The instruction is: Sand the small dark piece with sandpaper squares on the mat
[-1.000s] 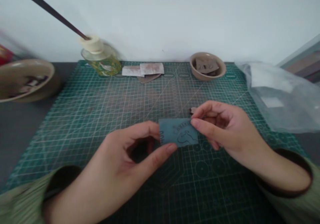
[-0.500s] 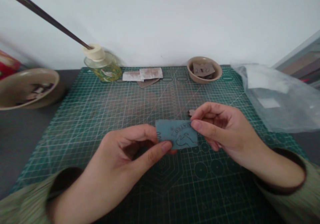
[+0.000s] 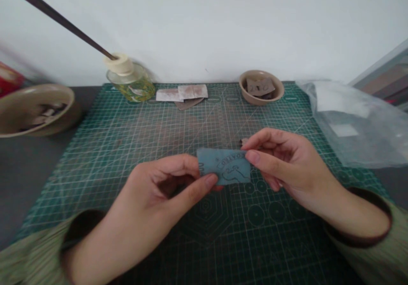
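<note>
Okay, so from my end, looking through the head cam: I've got a blue-grey sheet (image 3: 234, 166) up in front of me, between both hands, above a green cutting mat (image 3: 149, 136) on a dark bench (image 3: 19, 183). It's got dark lettering and a line drawing printed on the side facing me.

My left hand (image 3: 165, 187) is clamped on the sheet's left end, thumb across the lower front and the fingers mostly tucked behind. My right hand (image 3: 283, 162) has the upper right corner nipped, thumb on the front. Right at that index fingertip there's a little pale, dark-edged bit (image 3: 243, 142) poking out. Can't tell whether I'm gripping that too or it's just behind, too small to make out.

Rest of the setup: along the back of the mat, left to right, a glass bottle (image 3: 135, 87) with dark sticks (image 3: 66, 23) leaning out of it, a couple of whitish stained papers (image 3: 193, 91) partly over a flat brown piece (image 3: 189, 103), then a small bowl (image 3: 259, 100) with flat brownish pieces inside. A bigger bowl (image 3: 68, 119) with small bits in it sits off to my left, and a clear plastic bag (image 3: 376, 138) lies over the mat's right edge.
</note>
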Action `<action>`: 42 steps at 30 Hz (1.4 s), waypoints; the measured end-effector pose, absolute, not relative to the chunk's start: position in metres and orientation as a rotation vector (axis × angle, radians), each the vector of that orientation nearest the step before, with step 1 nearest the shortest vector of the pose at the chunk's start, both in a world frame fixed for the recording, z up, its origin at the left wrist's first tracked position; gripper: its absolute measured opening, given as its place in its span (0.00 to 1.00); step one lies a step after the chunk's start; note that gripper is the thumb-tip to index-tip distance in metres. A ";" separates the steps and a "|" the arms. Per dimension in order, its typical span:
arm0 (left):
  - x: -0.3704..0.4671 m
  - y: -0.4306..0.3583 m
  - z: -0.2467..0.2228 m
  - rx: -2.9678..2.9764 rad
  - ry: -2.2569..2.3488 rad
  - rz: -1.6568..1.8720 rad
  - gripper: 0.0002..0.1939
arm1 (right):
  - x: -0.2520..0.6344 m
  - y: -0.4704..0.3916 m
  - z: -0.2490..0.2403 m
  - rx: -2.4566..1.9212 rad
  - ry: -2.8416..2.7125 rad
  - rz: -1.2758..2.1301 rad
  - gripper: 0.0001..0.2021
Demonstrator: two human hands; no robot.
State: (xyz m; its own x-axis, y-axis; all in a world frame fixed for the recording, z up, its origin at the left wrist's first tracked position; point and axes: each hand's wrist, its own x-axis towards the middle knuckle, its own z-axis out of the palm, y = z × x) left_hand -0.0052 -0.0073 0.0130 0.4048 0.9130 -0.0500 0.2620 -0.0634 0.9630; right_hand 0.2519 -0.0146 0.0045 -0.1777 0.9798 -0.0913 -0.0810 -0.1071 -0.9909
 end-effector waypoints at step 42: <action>-0.020 -0.017 -0.007 2.519 1.154 0.906 0.15 | 0.243 -0.019 0.008 -1.450 -1.522 1.395 0.08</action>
State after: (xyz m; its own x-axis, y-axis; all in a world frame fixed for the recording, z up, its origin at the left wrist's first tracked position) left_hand -0.0196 -0.0172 -0.0065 0.5000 0.7452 0.4413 0.6055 -0.6651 0.4371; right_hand 0.2434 -0.0186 0.0080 -0.2151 0.9499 -0.2268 0.3082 -0.1543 -0.9387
